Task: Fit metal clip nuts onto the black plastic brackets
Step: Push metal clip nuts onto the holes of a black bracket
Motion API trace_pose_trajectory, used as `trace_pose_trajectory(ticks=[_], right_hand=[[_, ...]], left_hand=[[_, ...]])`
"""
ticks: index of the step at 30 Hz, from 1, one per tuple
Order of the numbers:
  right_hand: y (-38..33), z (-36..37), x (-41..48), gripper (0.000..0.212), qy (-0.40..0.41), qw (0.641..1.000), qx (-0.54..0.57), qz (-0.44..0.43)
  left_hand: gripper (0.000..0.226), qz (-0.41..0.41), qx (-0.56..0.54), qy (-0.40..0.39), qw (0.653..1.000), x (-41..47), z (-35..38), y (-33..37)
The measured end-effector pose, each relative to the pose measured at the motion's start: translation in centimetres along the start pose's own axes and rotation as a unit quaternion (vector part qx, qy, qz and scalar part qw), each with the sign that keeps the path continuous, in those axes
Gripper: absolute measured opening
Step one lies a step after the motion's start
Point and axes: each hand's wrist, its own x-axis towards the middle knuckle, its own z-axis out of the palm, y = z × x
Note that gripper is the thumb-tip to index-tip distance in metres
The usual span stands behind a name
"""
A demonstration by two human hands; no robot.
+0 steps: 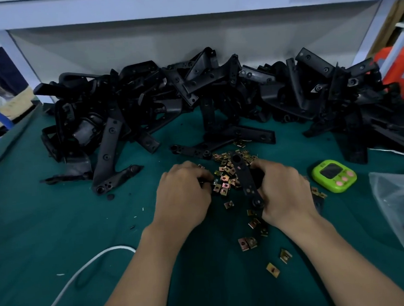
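- Gripping one black bracket (247,180): the right hand (285,194) has its fingers curled round the far edge, thumb near the lower round boss. The bracket sits just left of the green timer (334,176), with its top end over the nut heap.
- Bracket looks like light, stiff moulded plastic with a matte finish, so probably not slippery. It's a long arm and will likely lever if held at one end. Best hold is mid-arm or at the boss, leaving the flat tab edges free for the clip.
- Clip nuts (226,172): loose heap left of the timer, right against the bracket, with strays trailing toward the person. Judged small, springy steel with sharp edges, easy to fumble. Pinch one by its flat sides and push the open mouth over a tab edge until the holes line up.
- Left hand (183,194): further left of the timer, at the heap's edge, fingers curled down tight. Fingertips are blurred, so I can't tell whether it's pinching a nut.
- Bracket pile (192,93): behind and left of the timer, tangled along the back wall.
- Plastic bag (390,199) with more nuts is just right of the timer. White cable (84,268) is far left of it, near the person. Everything sits on the green mat (45,223).
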Motion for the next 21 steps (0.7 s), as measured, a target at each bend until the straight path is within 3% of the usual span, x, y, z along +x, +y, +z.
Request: trace_pose_trajectory(ticks=[5, 9, 12, 16, 21], right_hand=[[-0.1, 0.1, 0.0, 0.03, 0.01, 1.0, -0.018, -0.007], [-0.2, 0.2, 0.0, 0.032, 0.014, 1.0, -0.009, -0.012], [-0.3, 0.2, -0.1, 0.033, 0.02, 1.0, -0.007, -0.022], [-0.2, 0.6, 0.1, 0.017, 0.098, 0.991, 0.083, -0.045], [-1.0, 1.3, 0.3, 0.009, 0.118, 0.957, 0.253, -0.076]], left_hand=[[0.008, -0.031, -0.017, 0.012, 0.999, 0.0, 0.0, -0.3], [0.02, -0.027, -0.023, 0.047, 0.998, -0.4, -0.3, -0.2], [0.022, -0.065, -0.16, 0.061, 0.983, -0.2, -0.3, 0.3], [0.032, -0.121, -0.376, 0.013, 0.919, -0.2, -0.1, 1.1], [0.029, -0.128, -0.429, -0.01, 0.894, -0.1, 0.1, 1.4]])
